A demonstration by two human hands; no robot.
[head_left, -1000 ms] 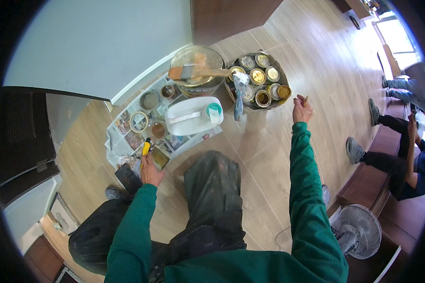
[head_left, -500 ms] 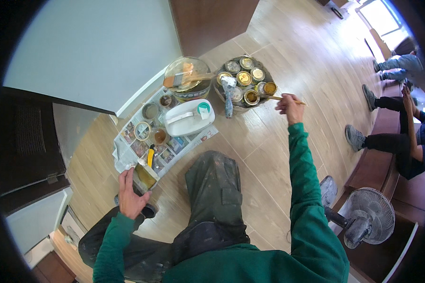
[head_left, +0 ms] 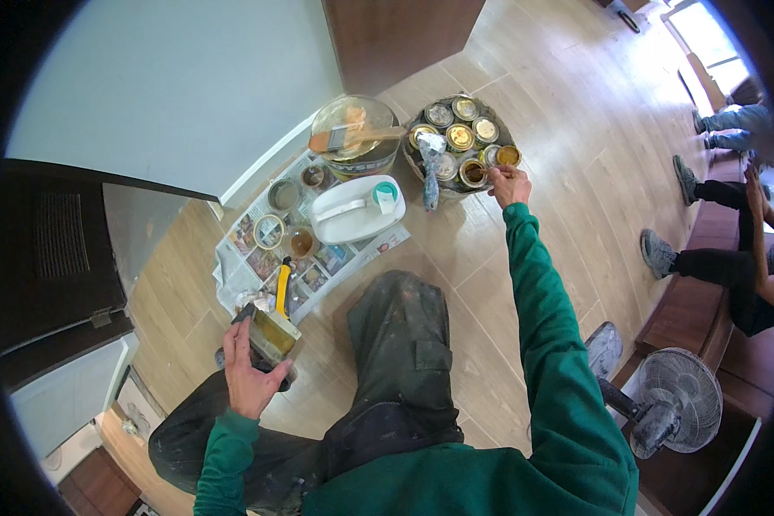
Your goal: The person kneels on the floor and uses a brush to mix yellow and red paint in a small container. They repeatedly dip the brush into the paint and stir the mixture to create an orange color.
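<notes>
My left hand (head_left: 251, 383) grips a small rectangular container (head_left: 277, 335) with olive-yellow contents, its thumb and fingers on opposite sides. To the right, my right hand (head_left: 511, 184) has its fingers pinched at the rim of a round bucket (head_left: 461, 191) packed with small tins. They are close to an open tin of dark amber liquid (head_left: 472, 174) and a tin with a golden-brown top (head_left: 508, 156). What the pinched fingers hold is hidden. A paint-smeared, wrapped brush (head_left: 431, 176) hangs over the bucket's front edge.
Newspaper (head_left: 378, 247) bears a white jug (head_left: 346, 212), several cups, a tape roll (head_left: 268, 231) and a yellow-handled cutter (head_left: 283, 288). A wide brush (head_left: 353, 138) lies across a larger tub (head_left: 377, 163). A fan (head_left: 675, 400) stands right; people sit beyond.
My right hand has moved left and in against the bucket's tins. The wooden stick it held in the open tin no longer shows. My left hand keeps the container.
</notes>
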